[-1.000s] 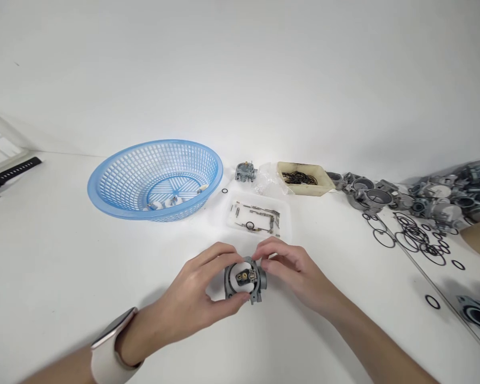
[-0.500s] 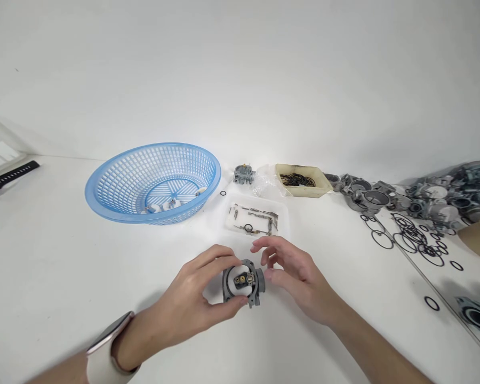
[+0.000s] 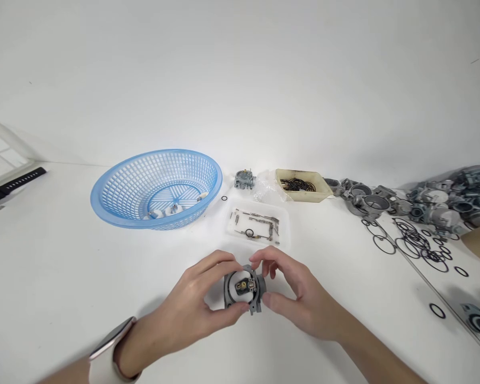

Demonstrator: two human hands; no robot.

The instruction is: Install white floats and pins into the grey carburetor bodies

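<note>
A grey metal carburetor body (image 3: 259,308) rests on the white table in front of me. Its open side faces up, showing a white float (image 3: 234,294) and two brass jets (image 3: 241,285) in the middle. My left hand (image 3: 202,296) grips it from the left, thumb on the near edge and fingers on the far edge. From the right, my right hand (image 3: 298,290) closes round the round neck, its index fingertip at the far rim and its thumb at the near side. Beyond both hands lies a clear plastic tray (image 3: 256,205) with small pins, springs and an O-ring.
A blue basket (image 3: 104,194) holding a few white floats stands at the back left. Behind the tray sit another carburetor (image 3: 244,179) and a cream box (image 3: 310,196) of black rings. Black O-rings (image 3: 410,240) and piled carburetor parts (image 3: 436,205) spread over the right side.
My right hand has come left and closed onto the carburetor's neck. My left hand keeps its hold. The whole view has shifted slightly.
</note>
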